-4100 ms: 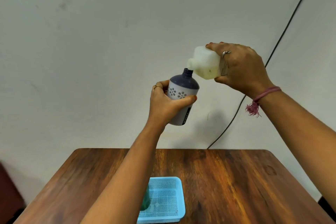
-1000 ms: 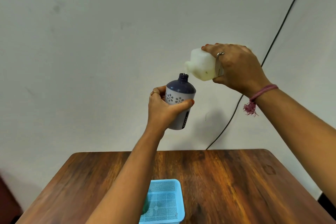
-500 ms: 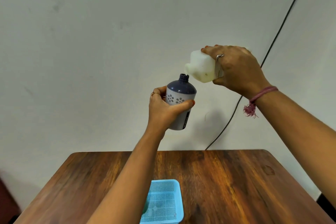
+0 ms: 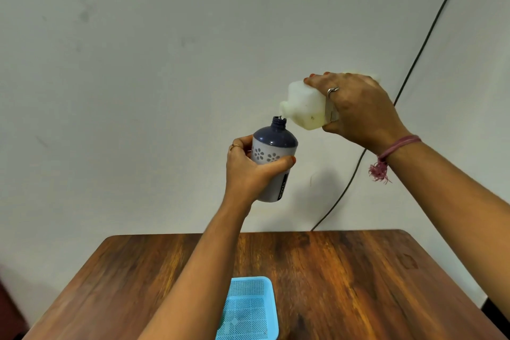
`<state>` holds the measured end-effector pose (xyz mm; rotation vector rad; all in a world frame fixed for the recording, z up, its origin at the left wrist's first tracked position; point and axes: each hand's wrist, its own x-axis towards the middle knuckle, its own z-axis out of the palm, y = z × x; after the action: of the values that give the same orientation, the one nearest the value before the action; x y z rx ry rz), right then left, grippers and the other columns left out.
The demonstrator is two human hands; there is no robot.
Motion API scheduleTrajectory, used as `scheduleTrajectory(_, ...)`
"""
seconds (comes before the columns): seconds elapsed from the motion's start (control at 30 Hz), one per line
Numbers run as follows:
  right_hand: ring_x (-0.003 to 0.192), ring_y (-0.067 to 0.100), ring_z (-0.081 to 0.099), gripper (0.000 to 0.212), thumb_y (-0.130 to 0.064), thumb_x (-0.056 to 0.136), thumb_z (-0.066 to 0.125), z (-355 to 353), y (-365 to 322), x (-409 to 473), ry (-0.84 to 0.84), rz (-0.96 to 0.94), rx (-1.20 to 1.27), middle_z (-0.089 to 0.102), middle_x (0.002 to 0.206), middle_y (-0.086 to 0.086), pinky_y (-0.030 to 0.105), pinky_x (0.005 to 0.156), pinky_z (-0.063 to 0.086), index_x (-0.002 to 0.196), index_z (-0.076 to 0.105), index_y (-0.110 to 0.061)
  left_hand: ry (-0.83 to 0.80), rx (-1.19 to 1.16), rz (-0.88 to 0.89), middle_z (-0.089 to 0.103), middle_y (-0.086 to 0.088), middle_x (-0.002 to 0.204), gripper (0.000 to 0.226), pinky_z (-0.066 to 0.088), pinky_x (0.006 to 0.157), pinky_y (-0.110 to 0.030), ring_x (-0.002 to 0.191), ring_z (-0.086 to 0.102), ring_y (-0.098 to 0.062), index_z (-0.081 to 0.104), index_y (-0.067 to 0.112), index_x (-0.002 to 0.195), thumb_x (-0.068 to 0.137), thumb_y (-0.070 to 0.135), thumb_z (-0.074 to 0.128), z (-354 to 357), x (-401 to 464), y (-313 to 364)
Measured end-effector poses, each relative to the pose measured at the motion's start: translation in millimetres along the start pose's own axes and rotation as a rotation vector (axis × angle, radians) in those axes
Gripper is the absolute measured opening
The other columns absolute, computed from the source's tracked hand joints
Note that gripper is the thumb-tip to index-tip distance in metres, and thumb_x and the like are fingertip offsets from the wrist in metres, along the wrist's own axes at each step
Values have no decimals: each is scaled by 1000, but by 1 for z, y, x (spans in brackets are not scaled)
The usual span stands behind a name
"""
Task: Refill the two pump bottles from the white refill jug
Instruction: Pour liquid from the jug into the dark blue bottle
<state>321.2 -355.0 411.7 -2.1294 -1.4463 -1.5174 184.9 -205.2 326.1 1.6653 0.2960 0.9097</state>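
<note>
Left hand (image 4: 249,171) wraps purple pump bottle (image 4: 273,159), pump off, held above table (image 4: 345,279). Right hand (image 4: 358,110) grips tilted white refill jug (image 4: 302,107) at bottle's 1 o'clock, spout at neck. First fill underway, likely; second bottle unseen.

A plain, pale grey-white wall (image 4: 165,63) fills most of the view, behind and above the hands. It is evenly lit, matt, and carries a few faint smudges and scuffs up and to the left of the hands. A thin black cable (image 4: 422,44) runs slantwise down the wall, from the top edge, behind the hands on their right side, to the far edge of the surface. A soft shadow lies on the wall just below and right of the hands. Below the hands stands the wooden surface (image 4: 345,279), dark reddish brown with strong grain and rounded far corners. A light blue mesh basket (image 4: 248,309) rests on it, near the lower edge.
</note>
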Motion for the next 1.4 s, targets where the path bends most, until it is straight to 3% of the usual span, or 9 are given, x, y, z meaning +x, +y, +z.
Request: scheduleTrajectory(1.4,109,36,61,80,-12,58,87,-4,4,6,5,-74,-36,63,124,14,48,92,47,130,53,-8,10,-21,-4,57,5,102,70,47,62,-16,86,60,-6,48,18,115,58,20,89,0,0,1)
